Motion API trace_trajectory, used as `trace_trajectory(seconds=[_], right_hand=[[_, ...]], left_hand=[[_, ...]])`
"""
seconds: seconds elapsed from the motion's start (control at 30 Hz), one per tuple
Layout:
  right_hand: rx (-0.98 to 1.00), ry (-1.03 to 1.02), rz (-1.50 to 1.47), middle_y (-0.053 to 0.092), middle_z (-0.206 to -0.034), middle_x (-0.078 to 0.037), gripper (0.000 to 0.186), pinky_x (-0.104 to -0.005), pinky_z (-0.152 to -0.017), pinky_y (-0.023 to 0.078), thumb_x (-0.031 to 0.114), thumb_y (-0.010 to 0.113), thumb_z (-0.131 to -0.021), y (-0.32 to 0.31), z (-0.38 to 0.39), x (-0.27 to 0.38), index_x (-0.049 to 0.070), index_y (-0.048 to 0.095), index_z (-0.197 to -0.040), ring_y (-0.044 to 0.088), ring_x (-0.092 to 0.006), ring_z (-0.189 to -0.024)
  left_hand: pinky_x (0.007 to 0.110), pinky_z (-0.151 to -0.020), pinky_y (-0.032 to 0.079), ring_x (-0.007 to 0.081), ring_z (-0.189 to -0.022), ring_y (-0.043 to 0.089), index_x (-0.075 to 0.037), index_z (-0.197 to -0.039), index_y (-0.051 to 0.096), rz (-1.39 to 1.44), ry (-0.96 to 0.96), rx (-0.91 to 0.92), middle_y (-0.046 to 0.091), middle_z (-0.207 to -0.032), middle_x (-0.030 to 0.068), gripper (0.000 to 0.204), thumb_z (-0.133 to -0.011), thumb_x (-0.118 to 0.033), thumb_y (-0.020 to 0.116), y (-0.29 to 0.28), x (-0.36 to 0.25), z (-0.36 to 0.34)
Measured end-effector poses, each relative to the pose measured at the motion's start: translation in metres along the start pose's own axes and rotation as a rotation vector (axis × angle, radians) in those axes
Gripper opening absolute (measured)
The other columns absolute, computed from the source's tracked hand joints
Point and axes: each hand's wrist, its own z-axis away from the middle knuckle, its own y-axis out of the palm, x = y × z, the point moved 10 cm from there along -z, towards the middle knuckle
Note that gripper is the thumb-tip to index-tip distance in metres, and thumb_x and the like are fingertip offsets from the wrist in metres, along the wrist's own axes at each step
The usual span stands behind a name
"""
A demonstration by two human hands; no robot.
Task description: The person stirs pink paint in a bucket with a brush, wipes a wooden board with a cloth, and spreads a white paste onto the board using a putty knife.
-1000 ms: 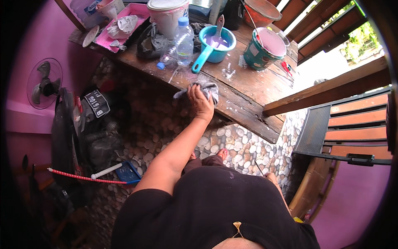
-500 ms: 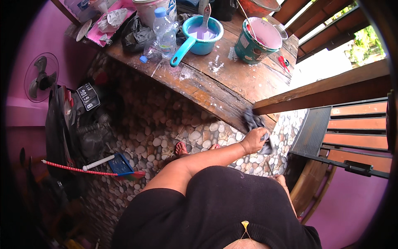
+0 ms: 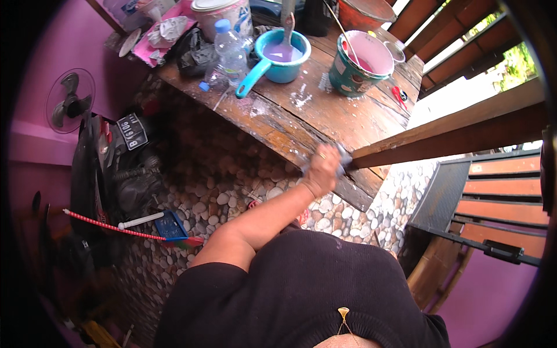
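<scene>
My left hand [image 3: 324, 172] is closed on a crumpled greyish rag [image 3: 343, 156], slightly blurred by motion. It presses the rag against the top of the wooden table [image 3: 278, 136] near its front edge, close to a wooden beam [image 3: 441, 130]. Of my right hand, only a sliver of skin shows beside my black shirt, and its fingers are hidden. Farther back on the table stand a turquoise dipper [image 3: 255, 78] with purplish liquid and a brush [image 3: 288, 29] in it, and a green bucket [image 3: 351, 81] with a pink inside and a stick.
Clear plastic bottles [image 3: 229, 58], a black plastic bag [image 3: 194, 52] and a white paint pail [image 3: 223, 23] crowd the table's back left. A red-handled tool [image 3: 399, 95] lies by the bucket. To the left are a motorcycle [image 3: 130, 174], a fan [image 3: 69, 101] and a blue dustpan [image 3: 170, 225].
My left hand has moved up and left with the rag, from beyond the table's corner onto its top. My right hand has slipped almost wholly behind my body.
</scene>
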Motion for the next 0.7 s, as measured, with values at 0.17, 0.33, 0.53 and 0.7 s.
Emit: trace_trajectory(seconds=[0.17, 0.33, 0.53, 0.7], right_hand=[[0.024, -0.159, 0.004, 0.063, -0.065, -0.012, 0.032, -0.0338, -0.057, 0.047, 0.029, 0.068, -0.071, 0.016, -0.03, 0.031, -0.003, 0.063, -0.075, 0.059, -0.0195, -0.055], [-0.065, 0.134, -0.123, 0.055, -0.052, -0.006, 0.028, -0.0335, -0.049, 0.042, 0.025, 0.07, -0.07, -0.05, -0.004, 0.049, 0.001, 0.059, -0.061, 0.052, -0.0153, -0.046], [-0.018, 0.196, -0.124, 0.053, -0.053, -0.006, 0.02, -0.0334, -0.039, 0.039, 0.019, 0.064, -0.071, -0.048, 0.031, 0.067, 0.003, 0.056, -0.063, 0.049, -0.017, -0.041], [-0.147, -0.171, 0.214, 0.057, -0.059, -0.015, 0.026, -0.0383, -0.055, 0.045, 0.024, 0.066, -0.069, 0.076, -0.031, -0.054, -0.001, 0.06, -0.067, 0.057, -0.0251, -0.054]], left_hand=[[0.041, -0.087, 0.042, 0.0312, -0.094, 0.056, -0.003, -0.091, 0.059, 0.431, -0.016, -0.11, 0.06, -0.095, 0.0147, 0.024, -0.068, -0.01, 0.061, -0.079, 0.01, 0.023], [0.043, -0.084, 0.041, 0.0352, -0.093, 0.052, 0.001, -0.099, 0.058, -0.235, -0.451, -0.54, 0.059, -0.1, 0.0186, 0.03, -0.07, -0.008, 0.061, -0.158, 0.199, 0.059], [0.043, -0.098, 0.033, 0.0341, -0.11, 0.046, 0.0, -0.113, 0.054, -0.451, -0.707, -0.266, 0.052, -0.12, 0.0181, 0.046, -0.073, -0.019, 0.064, -0.107, 0.252, 0.039], [0.044, -0.074, 0.045, 0.0338, -0.083, 0.058, -0.006, -0.078, 0.059, 0.108, -0.343, 0.04, 0.061, -0.083, 0.0164, 0.01, -0.071, -0.012, 0.056, -0.048, 0.171, 0.002]])
